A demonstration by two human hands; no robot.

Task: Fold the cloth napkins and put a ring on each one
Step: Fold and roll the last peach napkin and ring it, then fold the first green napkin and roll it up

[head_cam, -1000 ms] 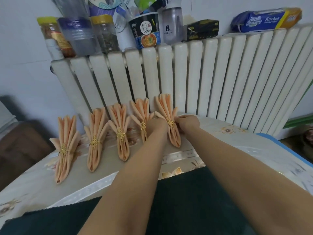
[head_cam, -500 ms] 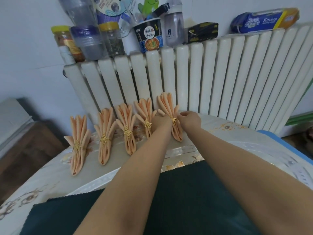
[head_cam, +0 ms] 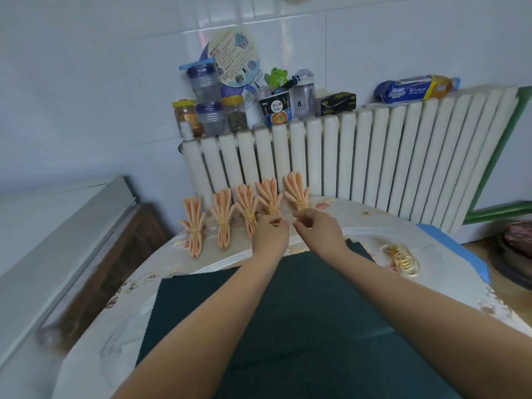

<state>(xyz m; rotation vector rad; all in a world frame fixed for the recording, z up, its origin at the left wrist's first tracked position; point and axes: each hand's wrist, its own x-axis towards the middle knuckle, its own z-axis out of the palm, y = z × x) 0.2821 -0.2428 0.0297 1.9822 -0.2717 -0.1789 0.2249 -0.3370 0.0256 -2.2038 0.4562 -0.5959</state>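
Five peach cloth napkins (head_cam: 244,210), each fan-folded and cinched at the waist by a gold ring (head_cam: 250,217), stand in a row at the foot of a white radiator (head_cam: 374,156), fanned tops leaning toward its ribs. A person's left hand (head_cam: 270,236) and right hand (head_cam: 319,233) hover side by side just in front of the two napkins at the row's right end, a little farther from the radiator than the napkins themselves. Both hands have fingers loosely curled with thumb and fingertips drawn close together; nothing can be seen between them, and whether they touch the napkins cannot be told. Farther out from the radiator, a dark green cloth (head_cam: 288,326) lies flat on the floral tablecloth (head_cam: 184,257) beneath both forearms. A small heap of spare gold rings (head_cam: 403,257) sits on the tablecloth beside the green cloth's right edge. Jars (head_cam: 210,116), an instant noodle cup (head_cam: 276,109) and a blue pack of kitchen bags (head_cam: 414,89) crowd the radiator's top.
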